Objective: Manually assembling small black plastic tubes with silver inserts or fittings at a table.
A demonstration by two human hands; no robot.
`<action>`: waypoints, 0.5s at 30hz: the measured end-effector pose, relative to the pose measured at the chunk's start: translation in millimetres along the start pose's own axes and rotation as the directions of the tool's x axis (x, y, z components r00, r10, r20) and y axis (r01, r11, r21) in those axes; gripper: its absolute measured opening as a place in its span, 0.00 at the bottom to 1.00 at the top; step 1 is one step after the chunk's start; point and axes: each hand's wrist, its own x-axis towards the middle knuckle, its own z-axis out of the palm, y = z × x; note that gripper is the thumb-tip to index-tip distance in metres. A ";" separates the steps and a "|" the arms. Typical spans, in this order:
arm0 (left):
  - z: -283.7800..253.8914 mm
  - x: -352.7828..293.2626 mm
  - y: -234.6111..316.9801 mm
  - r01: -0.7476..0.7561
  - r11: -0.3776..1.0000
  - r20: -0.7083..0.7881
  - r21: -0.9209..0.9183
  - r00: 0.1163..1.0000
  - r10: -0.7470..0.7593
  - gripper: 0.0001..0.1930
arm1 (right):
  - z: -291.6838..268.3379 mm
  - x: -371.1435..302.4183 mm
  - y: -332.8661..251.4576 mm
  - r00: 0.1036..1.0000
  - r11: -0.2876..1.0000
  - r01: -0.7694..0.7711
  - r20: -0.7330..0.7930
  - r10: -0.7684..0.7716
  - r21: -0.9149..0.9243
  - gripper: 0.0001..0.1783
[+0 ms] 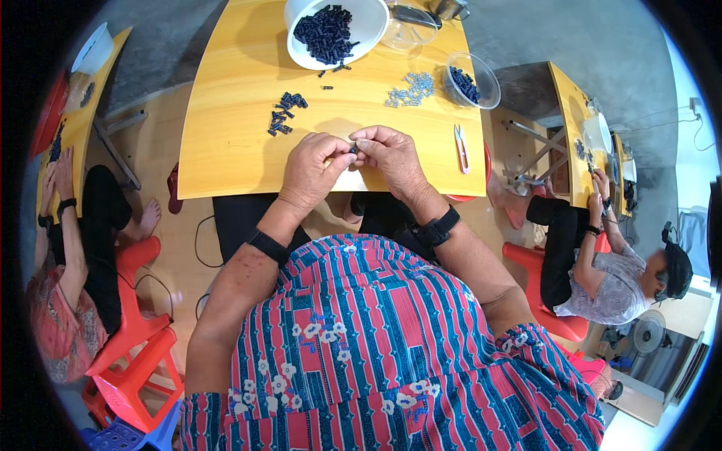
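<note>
Together, both forearms rise from the lower edge and meet over the near edge of the yellow worktop (pixel 226 150). Left hand (pixel 312 171) curls inward, its grip pinched on a small dark part (pixel 353 149). Right hand (pixel 389 156) mirrors it, fingertips closed on the same piece. Beyond lie loose dark pieces (pixel 284 113), a white bowl (pixel 368 22) and snips (pixel 460 146).

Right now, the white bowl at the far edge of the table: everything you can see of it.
The white bowl is round, smooth, plastic-looking and upright at the far edge of the yellow table; the picture's top edge cuts its rim. It holds a heap of small dark pieces, with a few spilled beside it. A clear bowl sits close on its right. No hands touch it.
</note>
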 end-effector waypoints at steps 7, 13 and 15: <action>-0.7 0.0 1.0 0.015 1.000 0.014 -0.003 1.000 -0.015 0.04 | 0.5 -0.6 0.8 1.000 1.000 0.001 0.001 -0.001 0.016 0.06; 0.1 0.0 -2.3 -0.029 1.000 0.014 -0.002 0.999 0.029 0.05 | 0.0 0.0 2.1 0.998 0.996 0.067 -0.015 -0.068 -0.067 0.05; 0.1 -0.2 -2.4 -0.014 1.000 0.018 0.008 1.000 0.014 0.05 | -0.9 0.8 4.6 0.994 0.992 0.104 -0.010 -0.105 -0.066 0.05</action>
